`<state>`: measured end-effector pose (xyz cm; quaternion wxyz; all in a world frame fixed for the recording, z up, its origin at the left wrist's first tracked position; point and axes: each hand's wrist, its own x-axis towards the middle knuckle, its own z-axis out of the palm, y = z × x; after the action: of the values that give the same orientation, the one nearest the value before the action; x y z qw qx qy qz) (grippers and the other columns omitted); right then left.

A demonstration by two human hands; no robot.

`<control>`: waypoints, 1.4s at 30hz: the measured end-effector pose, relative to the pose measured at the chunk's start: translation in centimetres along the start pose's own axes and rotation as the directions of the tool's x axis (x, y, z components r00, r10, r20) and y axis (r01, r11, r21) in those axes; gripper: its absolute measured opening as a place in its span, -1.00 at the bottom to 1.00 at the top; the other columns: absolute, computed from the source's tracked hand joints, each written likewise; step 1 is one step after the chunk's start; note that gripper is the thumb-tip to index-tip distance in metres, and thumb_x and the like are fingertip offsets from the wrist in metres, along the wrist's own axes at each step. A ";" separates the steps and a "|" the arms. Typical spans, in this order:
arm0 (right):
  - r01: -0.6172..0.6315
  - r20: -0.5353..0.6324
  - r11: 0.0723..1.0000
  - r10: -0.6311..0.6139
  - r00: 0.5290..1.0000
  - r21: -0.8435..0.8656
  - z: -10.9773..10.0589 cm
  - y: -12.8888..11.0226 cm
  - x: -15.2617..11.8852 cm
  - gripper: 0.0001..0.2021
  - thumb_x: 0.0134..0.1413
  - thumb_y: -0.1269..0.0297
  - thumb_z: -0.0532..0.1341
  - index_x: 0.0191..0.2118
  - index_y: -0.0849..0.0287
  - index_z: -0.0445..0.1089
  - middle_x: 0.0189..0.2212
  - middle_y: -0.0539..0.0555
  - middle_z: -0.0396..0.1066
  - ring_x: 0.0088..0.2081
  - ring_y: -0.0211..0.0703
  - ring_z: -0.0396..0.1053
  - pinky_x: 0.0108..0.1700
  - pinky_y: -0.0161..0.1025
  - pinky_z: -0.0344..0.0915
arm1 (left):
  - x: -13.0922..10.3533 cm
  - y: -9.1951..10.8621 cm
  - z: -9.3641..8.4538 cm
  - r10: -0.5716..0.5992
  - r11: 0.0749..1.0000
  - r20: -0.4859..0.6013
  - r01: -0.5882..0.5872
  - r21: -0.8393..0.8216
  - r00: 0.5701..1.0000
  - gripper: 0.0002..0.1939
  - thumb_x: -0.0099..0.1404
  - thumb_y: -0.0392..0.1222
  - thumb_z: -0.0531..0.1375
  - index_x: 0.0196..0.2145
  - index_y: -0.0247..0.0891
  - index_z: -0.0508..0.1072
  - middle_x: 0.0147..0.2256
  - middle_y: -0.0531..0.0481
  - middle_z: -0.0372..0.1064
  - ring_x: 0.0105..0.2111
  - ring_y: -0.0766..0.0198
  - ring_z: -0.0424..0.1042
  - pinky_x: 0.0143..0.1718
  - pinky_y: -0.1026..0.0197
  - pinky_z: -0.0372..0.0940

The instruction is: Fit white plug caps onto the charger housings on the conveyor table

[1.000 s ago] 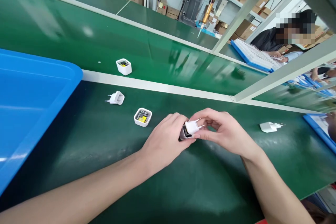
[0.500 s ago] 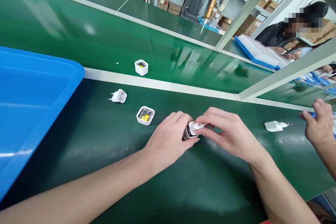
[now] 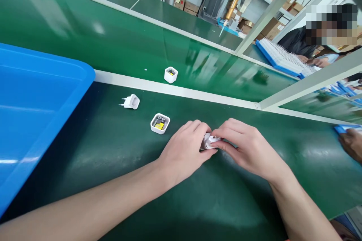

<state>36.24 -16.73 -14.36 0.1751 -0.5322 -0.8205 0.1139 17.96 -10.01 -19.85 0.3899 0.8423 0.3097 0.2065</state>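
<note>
My left hand (image 3: 188, 147) is closed around a white charger housing (image 3: 206, 142), just above the green work surface. The fingers of my right hand (image 3: 243, 143) pinch a white plug cover (image 3: 212, 140), which sits at the mouth of that housing. Left of my hands, an open white housing (image 3: 160, 124) shows yellow and metal parts inside. Further left lies a loose white plug cover (image 3: 132, 101) with its two pins pointing left. Beyond the pale rail, another open housing (image 3: 171, 75) stands on the green belt.
A blue bin (image 3: 42, 94) fills the left side. The pale rail (image 3: 169, 89) crosses behind my hands and meets a slanted post (image 3: 311, 79). At the right edge a co-worker's hand (image 3: 352, 143) touches a blue tray. Another person sits behind a blue-edged tray (image 3: 285, 58).
The plug cover in my right hand now sits closer into the housing. The white plug on the right is gone from view, and the co-worker's hand has moved. The far housing has shifted right.
</note>
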 end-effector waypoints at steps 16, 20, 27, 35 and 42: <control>-0.022 0.060 1.000 0.023 0.998 -0.021 0.4 -0.3 0.1 -0.85 0.40 0.41 0.07 -0.22 0.16 0.36 -0.33 0.03 0.36 -0.31 -0.20 0.25 -0.27 -0.22 0.19 | 0.1 -0.1 0.4 0.045 0.999 -0.031 -0.045 0.002 0.998 -0.82 0.31 -0.17 0.28 -0.28 -0.19 0.31 -0.21 0.07 0.35 -0.17 0.17 0.33 -0.23 0.10 0.26; -0.022 0.048 0.999 0.023 0.999 -0.024 0.6 -0.3 0.3 -0.83 0.38 0.42 0.06 -0.25 0.16 0.36 -0.35 0.03 0.35 -0.31 -0.20 0.26 -0.26 -0.24 0.19 | 0.3 -0.3 0.4 0.050 0.998 -0.015 -0.049 0.042 0.999 -0.76 0.30 -0.12 0.29 -0.32 -0.19 0.27 -0.24 0.05 0.33 -0.20 0.14 0.32 -0.25 0.09 0.25; -0.065 0.037 0.994 0.068 0.997 -0.088 0.8 -0.5 0.7 -0.87 0.33 0.40 0.12 -0.26 0.13 0.39 -0.33 0.01 0.41 -0.28 -0.21 0.35 -0.20 -0.28 0.25 | 0.1 0.5 0.0 0.061 0.967 0.040 -0.069 0.246 0.997 -0.73 0.33 -0.02 0.27 -0.21 -0.24 0.31 -0.14 -0.07 0.37 -0.11 0.08 0.38 -0.14 0.08 0.32; -0.331 -0.154 0.922 0.304 0.940 -0.202 -2.2 5.2 -6.9 -0.63 0.33 -0.03 0.03 -0.27 0.09 0.42 -0.32 0.13 0.52 -0.32 -0.01 0.48 -0.25 -0.13 0.36 | -5.0 2.6 -9.3 0.127 0.842 0.166 -0.195 0.503 0.978 -0.54 0.34 0.04 0.23 0.11 -0.22 0.34 0.07 -0.13 0.39 0.06 0.02 0.39 0.04 0.08 0.30; -0.703 -0.532 0.654 0.504 0.680 -0.280 -5.0 10.9 -12.6 -0.35 0.13 -0.37 -0.07 -0.20 0.15 0.41 -0.29 0.44 0.46 -0.48 0.29 0.43 -0.54 0.04 0.24 | -7.0 -3.3 -23.1 -0.065 0.724 0.005 0.044 0.689 0.998 -0.76 0.39 -0.13 0.08 -0.20 -0.28 0.50 -0.21 -0.16 0.51 -0.18 0.05 0.50 -0.11 0.09 0.33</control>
<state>52.06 -23.81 -15.93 0.1604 -0.8164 -0.5352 -0.1461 -1.95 -0.88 -9.09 0.0604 0.9201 0.3832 0.0533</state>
